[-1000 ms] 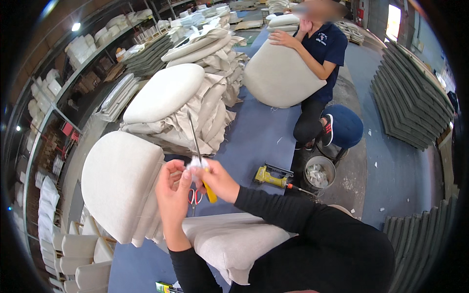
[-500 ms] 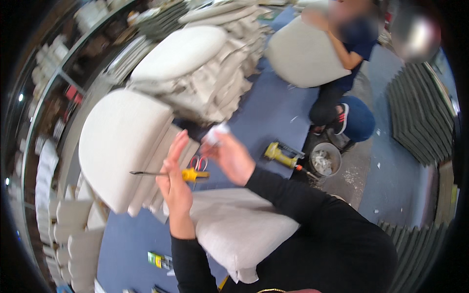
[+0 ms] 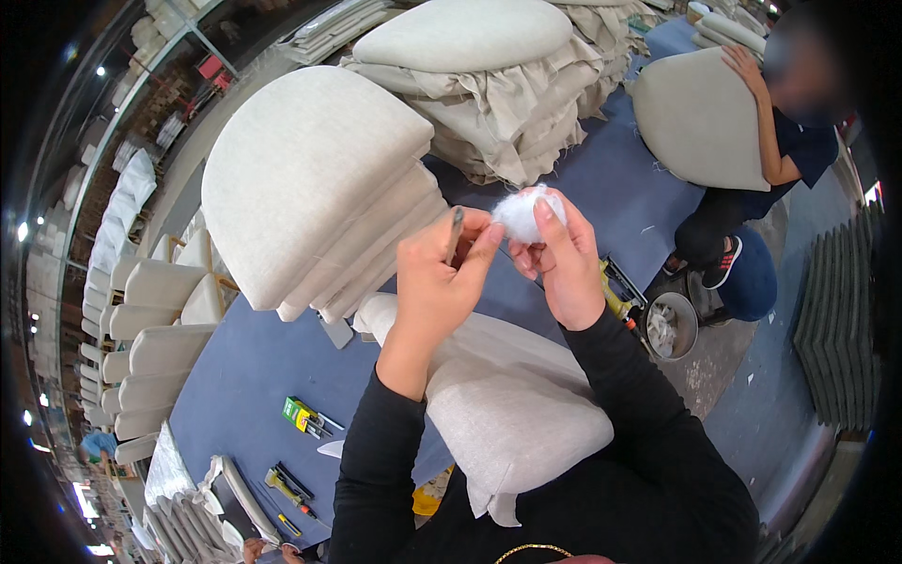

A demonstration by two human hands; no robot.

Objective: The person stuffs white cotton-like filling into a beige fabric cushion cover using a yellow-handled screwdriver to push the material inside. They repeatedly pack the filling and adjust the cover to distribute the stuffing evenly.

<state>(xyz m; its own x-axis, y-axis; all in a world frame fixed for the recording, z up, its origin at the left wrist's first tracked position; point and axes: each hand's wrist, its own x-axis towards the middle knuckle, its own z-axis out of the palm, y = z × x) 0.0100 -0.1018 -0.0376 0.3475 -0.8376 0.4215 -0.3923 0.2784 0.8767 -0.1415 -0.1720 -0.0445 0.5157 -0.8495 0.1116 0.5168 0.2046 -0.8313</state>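
In front of me my right hand is closed around a wad of white fibre stuffing, thumb on its near side. My left hand is closed, with thumb and forefinger pinched at the wad's left edge. Up from its curled fingers sticks the dark shaft of a screwdriver; its yellow handle, seen earlier, is hidden now. Below both hands a beige fabric-covered cushion lies against my body, loose cloth at its near corner.
Covered pads are stacked on the blue table, more beyond. A nail gun and bucket are at right; another tool and green box at left. A co-worker holds a large pad.
My left hand has turned, moved right and closed around the screwdriver, meeting the wad. My right hand has moved right and up with the stuffing. The view has shifted too.
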